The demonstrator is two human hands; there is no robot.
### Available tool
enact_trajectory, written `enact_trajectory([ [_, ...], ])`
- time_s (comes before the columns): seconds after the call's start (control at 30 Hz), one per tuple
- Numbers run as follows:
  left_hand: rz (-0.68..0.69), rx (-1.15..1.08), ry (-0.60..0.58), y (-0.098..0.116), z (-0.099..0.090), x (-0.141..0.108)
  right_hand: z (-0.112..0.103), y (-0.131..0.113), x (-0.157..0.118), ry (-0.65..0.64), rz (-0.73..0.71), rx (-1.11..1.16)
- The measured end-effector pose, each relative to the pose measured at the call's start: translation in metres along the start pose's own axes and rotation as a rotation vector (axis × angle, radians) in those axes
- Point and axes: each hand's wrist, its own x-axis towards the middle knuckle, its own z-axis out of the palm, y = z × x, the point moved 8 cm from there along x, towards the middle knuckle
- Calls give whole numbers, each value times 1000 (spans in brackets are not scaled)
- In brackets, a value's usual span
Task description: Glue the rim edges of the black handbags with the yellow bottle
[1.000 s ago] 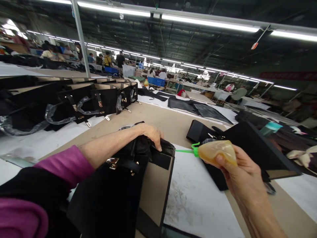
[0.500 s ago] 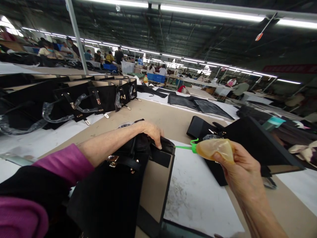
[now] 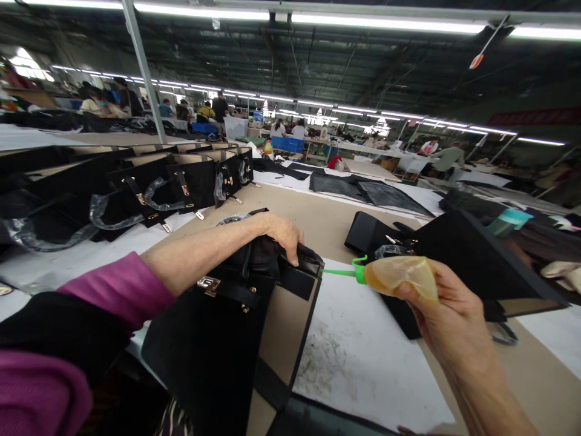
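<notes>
My left hand [image 3: 285,236] grips the dark top edge of a black handbag [image 3: 204,351], thumb pressed on its near side. The bag lies tilted with its beige inner panel [image 3: 285,321] showing and a metal clasp [image 3: 209,284] on its front strap. In my right hand [image 3: 447,309] is a soft squeeze bottle [image 3: 402,275] of amber liquid, probably glue, held sideways with the fingers wrapped round it. Its thin green nozzle [image 3: 338,272] points left, and the tip meets or nearly meets the bag's edge beside my left hand.
A row of black handbags [image 3: 190,181] with plastic-wrapped handles stands at the left. Another open black bag [image 3: 472,260] lies to the right. Flat dark pieces [image 3: 367,191] rest on white paper [image 3: 363,351] farther back. Several people work at far tables.
The view has shifted slightly. My left hand keeps its grip on the bag, and the bottle stays in my right hand with its nozzle tip at the edge.
</notes>
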Motion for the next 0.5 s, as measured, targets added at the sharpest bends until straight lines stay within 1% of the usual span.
enact_trajectory([
  [0.1,-12,22,19,0,-2,-3,3,7,1,-15,-12,40],
  [0.2,22,11,45,0,2,-2,5,15,-1,-5,-16,63],
  [0.37,28,-29,60,-3,8,1,10,29,-5,-31,72,74],
  [0.5,20,-26,66,-3,8,2,12,36,-8,-38,109,98],
])
